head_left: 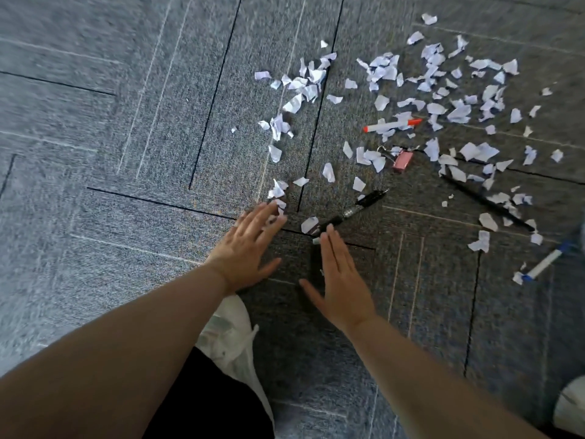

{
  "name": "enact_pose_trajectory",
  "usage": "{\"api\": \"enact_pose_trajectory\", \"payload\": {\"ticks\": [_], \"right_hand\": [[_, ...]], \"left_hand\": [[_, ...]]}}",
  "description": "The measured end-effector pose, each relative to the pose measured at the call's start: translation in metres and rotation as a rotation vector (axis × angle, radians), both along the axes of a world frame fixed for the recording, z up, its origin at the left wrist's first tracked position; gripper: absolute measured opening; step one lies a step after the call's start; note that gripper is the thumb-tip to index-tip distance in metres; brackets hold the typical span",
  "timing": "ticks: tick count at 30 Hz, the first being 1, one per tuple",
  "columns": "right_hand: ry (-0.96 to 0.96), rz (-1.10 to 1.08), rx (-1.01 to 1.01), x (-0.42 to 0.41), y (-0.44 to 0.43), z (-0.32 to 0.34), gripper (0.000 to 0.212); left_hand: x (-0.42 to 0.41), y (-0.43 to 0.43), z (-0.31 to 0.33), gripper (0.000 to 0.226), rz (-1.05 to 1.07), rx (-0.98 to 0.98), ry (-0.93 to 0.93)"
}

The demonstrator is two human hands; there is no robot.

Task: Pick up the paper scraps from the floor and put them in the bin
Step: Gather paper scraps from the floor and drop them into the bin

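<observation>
From the head camera, looking down at a grey carpet floor (126, 153), the black marker (351, 212) is a good thing to find places by. The left hand (250, 245) is flat and open, fingers spread, holding nothing, just left of the marker. Its fingertips (272, 213) reach the nearest paper scraps (278, 193), a small white bunch right at the tips; it is hard to tell if they touch, because the hand is a bit blurry. The right hand (340, 277) is also open and flat with the fingers straight and together, holding nothing, just below the marker's near end. One white scrap (309, 224) lies between the two hands, next to the marker. Most of the scraps are spread out far above and to the right of the marker, well away from both hands. A white pen with red ends (392, 125) lies above the marker among the scraps, and a pink binder clip (402, 160) is between them. A thin black pen (487, 202) lies to the marker's right, and a white pen with a blue cap (544, 264) is farther right and lower. A white shoe (234, 337) shows under the left arm, partly hidden. A pale round thing (571, 403) is cut off at the lower right corner, and I cannot tell what it is.
</observation>
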State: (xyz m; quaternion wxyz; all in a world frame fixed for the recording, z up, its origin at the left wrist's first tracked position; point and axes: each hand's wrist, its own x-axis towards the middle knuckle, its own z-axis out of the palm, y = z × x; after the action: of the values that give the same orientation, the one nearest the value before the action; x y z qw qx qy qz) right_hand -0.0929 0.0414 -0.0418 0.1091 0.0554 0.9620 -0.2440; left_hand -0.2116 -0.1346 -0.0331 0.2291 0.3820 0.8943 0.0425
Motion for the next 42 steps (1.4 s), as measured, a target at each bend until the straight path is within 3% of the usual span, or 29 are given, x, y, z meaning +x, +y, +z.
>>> {"api": "enact_pose_trajectory", "payload": {"ticks": [4, 7, 15, 20, 25, 35, 42], "right_hand": [[-0.058, -0.154, 0.129, 0.0, 0.021, 0.001, 0.094], [-0.162, -0.067, 0.227, 0.012, 0.025, -0.002, 0.104], [0.08, 0.133, 0.206, -0.001, 0.015, -0.012, 0.073], [0.248, 0.237, 0.183, -0.023, 0.033, -0.011, 0.066], [0.246, 0.321, 0.197, -0.035, 0.036, -0.015, 0.05], [0.342, 0.307, 0.136, -0.043, 0.033, -0.017, 0.018], [0.322, 0.308, 0.113, -0.04, 0.031, -0.013, 0.029]], "left_hand": [[-0.008, 0.018, 0.003, 0.089, -0.016, -0.088, 0.075], [-0.026, 0.033, 0.007, 0.101, 0.038, -0.188, 0.049], [-0.03, 0.04, 0.001, 0.078, -0.12, -0.136, 0.031], [-0.017, 0.038, -0.002, 0.06, 0.022, 0.005, 0.123], [-0.011, 0.036, -0.008, 0.04, 0.176, 0.151, 0.209], [-0.003, 0.028, -0.009, 0.031, 0.341, 0.116, 0.191], [-0.008, 0.03, -0.002, 0.027, 0.369, 0.102, 0.09]]}}
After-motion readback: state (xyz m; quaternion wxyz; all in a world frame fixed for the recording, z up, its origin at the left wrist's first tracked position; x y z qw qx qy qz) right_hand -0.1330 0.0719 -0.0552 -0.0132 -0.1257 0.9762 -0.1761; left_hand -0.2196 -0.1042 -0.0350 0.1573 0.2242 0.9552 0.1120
